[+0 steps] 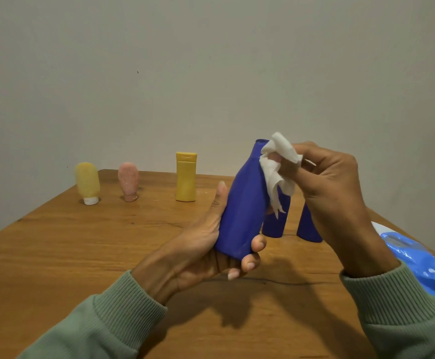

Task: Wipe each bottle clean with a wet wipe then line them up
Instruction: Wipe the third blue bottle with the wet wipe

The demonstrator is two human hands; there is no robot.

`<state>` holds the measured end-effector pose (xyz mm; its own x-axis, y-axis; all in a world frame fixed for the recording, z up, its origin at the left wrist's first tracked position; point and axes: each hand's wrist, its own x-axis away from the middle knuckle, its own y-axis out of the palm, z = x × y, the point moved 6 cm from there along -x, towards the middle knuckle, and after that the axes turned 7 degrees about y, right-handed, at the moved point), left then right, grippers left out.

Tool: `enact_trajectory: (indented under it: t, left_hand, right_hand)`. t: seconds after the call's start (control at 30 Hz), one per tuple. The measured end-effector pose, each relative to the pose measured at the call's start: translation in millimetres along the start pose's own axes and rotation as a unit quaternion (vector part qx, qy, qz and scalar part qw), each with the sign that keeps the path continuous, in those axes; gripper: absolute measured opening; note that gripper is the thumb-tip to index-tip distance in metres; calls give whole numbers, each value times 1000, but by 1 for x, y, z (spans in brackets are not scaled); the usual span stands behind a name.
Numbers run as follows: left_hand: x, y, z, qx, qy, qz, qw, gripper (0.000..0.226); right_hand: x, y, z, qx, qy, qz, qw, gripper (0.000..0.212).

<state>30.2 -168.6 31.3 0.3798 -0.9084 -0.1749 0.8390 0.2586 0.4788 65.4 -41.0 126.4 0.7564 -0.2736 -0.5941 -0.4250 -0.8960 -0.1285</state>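
My left hand (206, 244) grips the base of a blue bottle (242, 206), held tilted above the table. My right hand (333, 182) pinches a crumpled white wet wipe (278, 167) against the bottle's neck and upper right side. Two more blue bottles stand behind it on the table, one (274, 225) just right of the held bottle and one (308, 229) partly hidden by my right wrist. Farther back stand a yellow flip-cap bottle (186, 177), a pink tube (128, 181) and a yellow tube (87, 182), both tubes resting on their caps.
A blue wet-wipe pack (418, 263) lies at the right edge of the wooden table (81, 255). A plain wall rises behind the table's far edge. My green sleeves fill the lower corners.
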Motion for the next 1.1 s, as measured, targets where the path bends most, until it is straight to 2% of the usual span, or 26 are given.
enact_trajectory:
  t: [0.13,0.33,0.53,0.63,0.8,1.0,1.1]
  left_hand:
    - [1,2,1,-3,-1,0,1000,69]
    - [2,0,3,14,7,6,1000,69]
    - [1,-1,2,-38,5,29,999,69]
    - [-2,-4,7,-53,52,64,995,68]
    - [-4,-10,15,-49,119,109,986,69]
    - [-4,-12,14,-92,106,109,984,70]
    - [-4,-14,16,-117,128,132,976,71]
  right_hand:
    - [-1,2,6,-36,39,-13,999,28]
    - [2,8,0,-30,55,-103,993,23]
    - [-1,2,8,-62,53,-13,997,29]
    - [0,10,10,-24,61,-51,997,26]
    - [3,25,8,110,33,-141,983,18]
    - [5,21,5,112,-32,-16,993,20]
    - [7,30,7,171,-40,-54,983,23]
